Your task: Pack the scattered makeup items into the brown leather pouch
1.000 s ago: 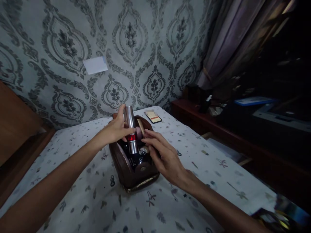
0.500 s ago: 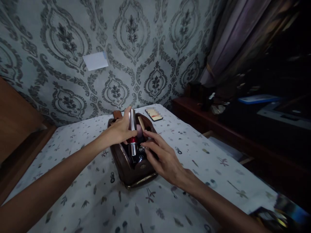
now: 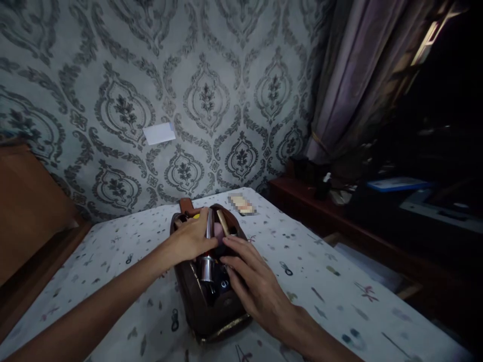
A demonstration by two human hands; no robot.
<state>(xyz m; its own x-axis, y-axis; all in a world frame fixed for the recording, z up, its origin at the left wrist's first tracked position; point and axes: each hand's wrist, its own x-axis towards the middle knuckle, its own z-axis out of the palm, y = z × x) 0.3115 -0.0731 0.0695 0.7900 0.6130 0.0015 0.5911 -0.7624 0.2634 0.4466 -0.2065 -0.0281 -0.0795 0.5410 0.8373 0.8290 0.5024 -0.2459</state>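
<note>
An open brown zipped bag point(image 3: 211, 327) lies on a white patterned sheet. My left hand point(image 3: 194, 236) is closed round a silver and red cylinder point(image 3: 207, 269), which it holds upright over the bag's opening. My right hand point(image 3: 254, 276) rests at the bag's right side, fingers slightly bent and apart over the opening; nothing shows in it. Inside the bag are a pink rounded item point(image 3: 218, 232), a tan stick-like item point(image 3: 223, 221), a yellow item point(image 3: 196, 216) and dark items partly hidden by my hands.
Behind the bag, a blurred-out phone-like object point(image 3: 242, 204) lies on the sheet point(image 3: 143, 281). A white paper point(image 3: 159, 133) is on the patterned wall. A brown wooden board point(image 3: 30, 211) stands at left; a dark red ledge point(image 3: 298, 198) runs along the right.
The view has tilted up, so the bag and hands sit lower. My left hand has lowered the cylinder a little into the bag. My right hand stays beside the opening.
</note>
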